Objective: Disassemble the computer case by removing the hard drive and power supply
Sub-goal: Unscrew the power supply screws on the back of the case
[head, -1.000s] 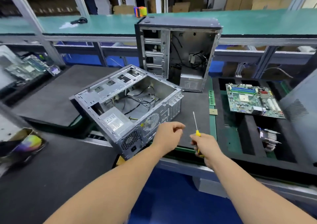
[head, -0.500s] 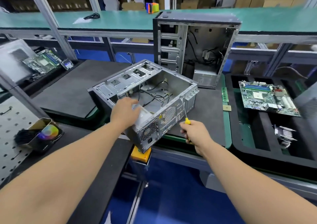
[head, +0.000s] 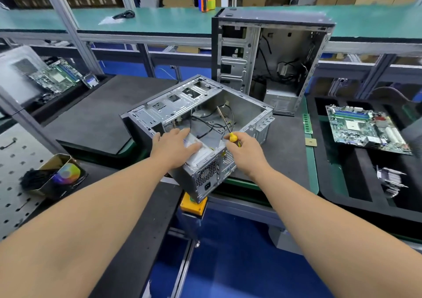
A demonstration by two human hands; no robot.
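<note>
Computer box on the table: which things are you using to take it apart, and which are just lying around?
For the job:
- open case lying on its side
- power supply, left hand resting on it
- screwdriver, held in the right hand

Lying about:
- upright case
- motherboard
- heatsink
- memory stick
- tin of bits
</note>
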